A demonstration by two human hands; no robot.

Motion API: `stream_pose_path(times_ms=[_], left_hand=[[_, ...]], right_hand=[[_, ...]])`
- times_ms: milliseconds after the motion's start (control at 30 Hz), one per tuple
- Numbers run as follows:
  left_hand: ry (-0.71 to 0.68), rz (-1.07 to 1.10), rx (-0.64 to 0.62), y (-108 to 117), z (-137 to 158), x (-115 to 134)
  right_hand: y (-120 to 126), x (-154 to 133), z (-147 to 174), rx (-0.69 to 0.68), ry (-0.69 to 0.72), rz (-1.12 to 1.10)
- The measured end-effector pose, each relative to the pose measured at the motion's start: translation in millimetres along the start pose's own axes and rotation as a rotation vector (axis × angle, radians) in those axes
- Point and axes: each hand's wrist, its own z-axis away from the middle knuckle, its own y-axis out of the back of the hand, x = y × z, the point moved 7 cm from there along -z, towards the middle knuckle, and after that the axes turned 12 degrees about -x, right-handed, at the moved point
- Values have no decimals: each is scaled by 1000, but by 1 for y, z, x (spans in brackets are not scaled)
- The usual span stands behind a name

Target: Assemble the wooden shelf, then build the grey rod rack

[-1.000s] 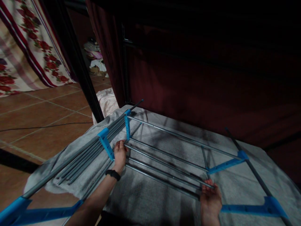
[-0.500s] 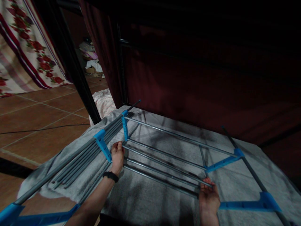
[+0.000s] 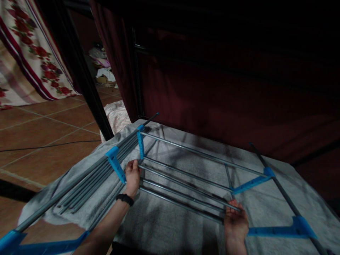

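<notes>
A grey metal tube (image 3: 183, 183) lies across a partly built rack frame, held at both ends. My left hand (image 3: 132, 175), with a black band on the wrist, is closed around its left end, beside a blue plastic bracket (image 3: 117, 165). At the other end, my right hand (image 3: 236, 221) is palm up with its fingers curled round the tube tip. Other crossbars (image 3: 202, 153) run roughly parallel between the left blue brackets and the right blue brackets (image 3: 251, 185). My fingers partly hide the tube ends.
Several loose grey tubes (image 3: 98, 177) lie bundled on the grey blanket (image 3: 159, 219) at left. A long side pole (image 3: 287, 199) runs along the right. Dark bed posts (image 3: 87, 85) and a maroon curtain (image 3: 212, 106) stand behind. A black cable (image 3: 53, 145) crosses the tiled floor.
Almost nothing differs. Both hands keep their hold on the tube, and the frame stays in place.
</notes>
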Motion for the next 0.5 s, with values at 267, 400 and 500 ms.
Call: stream_pose_path(times_ms=[267,400,500], left_hand=[[-48,37,-65,-1,-3,-3],[-57,24,-50,0,-5,-8],[-59,-8,-47,1,-6,-9]], right_hand=[[1,4,2,113,-55,-30],[4,5,1,95,-35,3],[6,4,-1,46,2,49]])
